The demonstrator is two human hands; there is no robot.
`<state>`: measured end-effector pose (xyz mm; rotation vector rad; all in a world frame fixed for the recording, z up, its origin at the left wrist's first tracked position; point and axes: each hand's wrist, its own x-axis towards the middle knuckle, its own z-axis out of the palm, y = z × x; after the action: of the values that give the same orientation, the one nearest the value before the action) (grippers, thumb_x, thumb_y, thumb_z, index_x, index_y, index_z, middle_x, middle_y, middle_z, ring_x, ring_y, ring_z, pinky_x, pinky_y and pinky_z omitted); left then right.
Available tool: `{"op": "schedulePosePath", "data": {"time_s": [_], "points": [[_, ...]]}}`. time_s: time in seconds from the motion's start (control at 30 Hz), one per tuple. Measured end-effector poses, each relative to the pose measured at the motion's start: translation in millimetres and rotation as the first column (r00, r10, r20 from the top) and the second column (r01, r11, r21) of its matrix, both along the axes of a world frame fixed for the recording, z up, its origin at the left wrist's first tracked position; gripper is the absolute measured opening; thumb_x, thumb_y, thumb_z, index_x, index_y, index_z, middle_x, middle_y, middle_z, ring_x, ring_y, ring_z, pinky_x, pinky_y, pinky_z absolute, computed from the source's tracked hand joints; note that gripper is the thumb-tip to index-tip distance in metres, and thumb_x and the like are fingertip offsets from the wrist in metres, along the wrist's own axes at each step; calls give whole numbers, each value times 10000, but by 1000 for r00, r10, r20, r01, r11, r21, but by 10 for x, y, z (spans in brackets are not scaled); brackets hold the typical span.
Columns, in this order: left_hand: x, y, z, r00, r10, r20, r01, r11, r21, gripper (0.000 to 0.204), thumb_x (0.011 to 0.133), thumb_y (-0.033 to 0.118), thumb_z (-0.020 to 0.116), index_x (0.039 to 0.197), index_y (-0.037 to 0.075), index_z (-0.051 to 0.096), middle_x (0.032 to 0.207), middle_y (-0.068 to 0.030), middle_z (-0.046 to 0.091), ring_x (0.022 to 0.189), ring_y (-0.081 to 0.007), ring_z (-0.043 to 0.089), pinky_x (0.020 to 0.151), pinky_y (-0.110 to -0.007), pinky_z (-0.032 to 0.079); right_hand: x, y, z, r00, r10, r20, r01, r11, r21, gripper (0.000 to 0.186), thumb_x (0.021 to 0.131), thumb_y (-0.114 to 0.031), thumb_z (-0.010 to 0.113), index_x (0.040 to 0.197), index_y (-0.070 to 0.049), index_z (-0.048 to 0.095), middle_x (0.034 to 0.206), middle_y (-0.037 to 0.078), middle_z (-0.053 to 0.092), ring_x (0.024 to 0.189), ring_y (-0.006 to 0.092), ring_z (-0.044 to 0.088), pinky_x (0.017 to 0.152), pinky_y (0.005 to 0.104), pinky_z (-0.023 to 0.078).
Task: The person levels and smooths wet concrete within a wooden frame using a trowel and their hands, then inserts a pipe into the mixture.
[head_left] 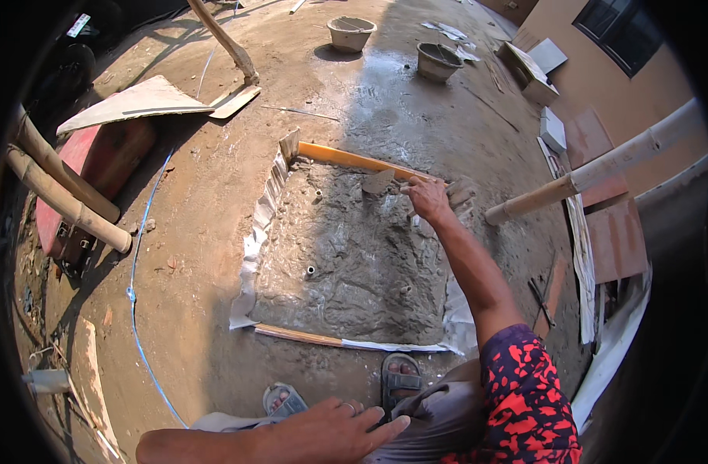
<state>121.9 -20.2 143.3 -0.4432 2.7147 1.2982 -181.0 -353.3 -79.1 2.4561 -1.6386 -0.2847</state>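
Note:
Wet grey concrete (346, 240) fills a square form edged with boards and crumpled sheeting. My right hand (427, 198) is closed round the handle of a trowel (379, 182), near the far right corner of the form. The blade rests at the concrete's surface, close to the yellow-orange board (346, 158) on the far side. My left hand (335, 433) is empty, its fingers stretched out over my knees, nearer than the form. Short pipe ends (311, 271) poke up out of the mix.
Two buckets (352, 35) stand beyond the form. Bamboo poles (532, 199) rise at right and left. A red wheelbarrow (99, 166) lies under a pale board (133, 104) on the left. A blue string (141, 224) crosses the ground; pliers-like tools (541, 301) lie at right.

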Motion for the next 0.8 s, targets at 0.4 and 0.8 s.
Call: {"op": "schedulePosePath", "data": {"time_s": [0.4,0.8], "points": [[22,47,79,996,-80,-44,79,996,-33,599,952,334,530,1439,32,354,1104,-176,547,923,-320,628,810,-411,480,-954,266,240,968,-250,-14,250,968,-39,224,860,-161,548,994,-162,728,1057,85,673,963,331,663,793,475,507],[22,126,38,999,-30,-35,26,994,-106,582,951,334,512,1428,31,374,1052,-156,556,889,-287,632,750,-384,474,435,323,697,992,41,118,-79,938,336,269,826,-291,617,1015,-145,741,932,135,711,917,320,672,797,431,528]]}}
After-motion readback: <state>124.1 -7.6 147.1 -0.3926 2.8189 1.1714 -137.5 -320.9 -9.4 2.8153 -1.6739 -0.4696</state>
